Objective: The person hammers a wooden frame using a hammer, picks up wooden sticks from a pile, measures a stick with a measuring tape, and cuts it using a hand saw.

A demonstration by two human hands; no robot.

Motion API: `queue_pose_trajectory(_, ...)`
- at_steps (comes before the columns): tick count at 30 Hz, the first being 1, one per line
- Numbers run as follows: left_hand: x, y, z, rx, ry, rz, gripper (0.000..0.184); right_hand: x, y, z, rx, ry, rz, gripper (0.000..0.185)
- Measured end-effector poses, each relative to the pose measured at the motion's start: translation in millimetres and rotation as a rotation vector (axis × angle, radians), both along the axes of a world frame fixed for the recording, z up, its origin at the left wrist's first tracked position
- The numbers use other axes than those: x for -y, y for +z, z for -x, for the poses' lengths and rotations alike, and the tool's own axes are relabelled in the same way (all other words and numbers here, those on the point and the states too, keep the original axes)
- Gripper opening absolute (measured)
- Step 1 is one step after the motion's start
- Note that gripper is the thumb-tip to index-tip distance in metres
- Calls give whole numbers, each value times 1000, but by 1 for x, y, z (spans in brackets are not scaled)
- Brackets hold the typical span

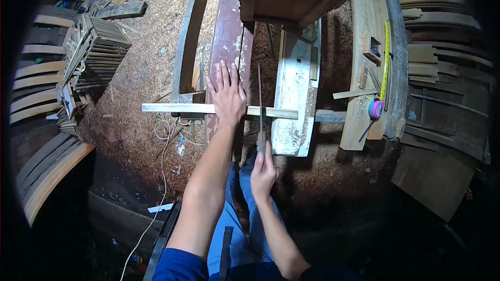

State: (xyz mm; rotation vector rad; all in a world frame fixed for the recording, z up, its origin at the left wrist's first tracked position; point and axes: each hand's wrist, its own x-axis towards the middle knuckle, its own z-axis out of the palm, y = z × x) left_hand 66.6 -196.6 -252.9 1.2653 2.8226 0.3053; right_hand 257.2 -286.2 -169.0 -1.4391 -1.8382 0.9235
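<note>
Head view: the left hand point(228, 96) lies flat, fingers extended, palm bearing down on a narrow wooden strip point(177, 108) without wrapping round it; the right hand point(264, 174) is closed about the handle end of a saw point(260, 91), whose thin blade is seen edge-on across the strip. The strip rests crosswise on the maroon desk point(224, 47), its right end reaching over a white-painted board point(291, 135); contact with that board cannot be confirmed. Principal hazard, in judgement: the blade could skip sideways towards the left hand, which is near the crossing point, if the stroke wanders. The strip could also pivot or slide, as only palm pressure and no visible clamp secures it. The crossing lies over the gap between desk and board, so sagging could pinch the blade or splinter the underside. Condition of strip: long, slender, apparently straight, pale, whitish towards the left end, yellower and unevenly shaded on the right; cut depth not discernible.
</note>
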Motion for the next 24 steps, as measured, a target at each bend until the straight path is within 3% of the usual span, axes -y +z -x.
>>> queue_pose_trajectory(2, 2, 2, -2, 7, 1, 14, 65, -27, -10, 21, -32, -26, 158, 42)
queue_pose_trajectory(4, 0, 0, 0, -16, -13, 15, 65, -14, -2, 14, -4, 2, 49, 43)
queue_pose_trajectory(6, 0, 1, 2, -11, -1, 5, 64, 31, 13, -19, 3, -38, 457, 44)
queue_pose_trajectory(7, -1, 3, 1, -14, -4, 5, 64, 39, 19, -24, 30, -52, 534, 44)
queue_pose_trajectory(8, 0, 4, -1, -18, -9, 7, 63, 37, 13, -25, 35, -52, 538, 44)
queue_pose_trajectory(10, -1, 3, -1, -11, -7, -3, 63, 5, 0, 4, -7, -19, 81, 42)
queue_pose_trajectory(12, 2, 3, -1, 1, 0, -6, 62, -18, -9, 21, -72, -66, 235, 41)
queue_pose_trajectory(14, 0, 4, -1, -1, -5, -19, 61, -7, -9, 9, -40, -31, 119, 41)
queue_pose_trajectory(17, 0, 3, 0, 3, -1, -26, 61, 29, -3, -22, -115, -62, 153, 41)
queue_pose_trajectory(24, 2, 4, -2, -1, -2, -34, 63, -4, 2, 3, -24, -90, 243, 40)
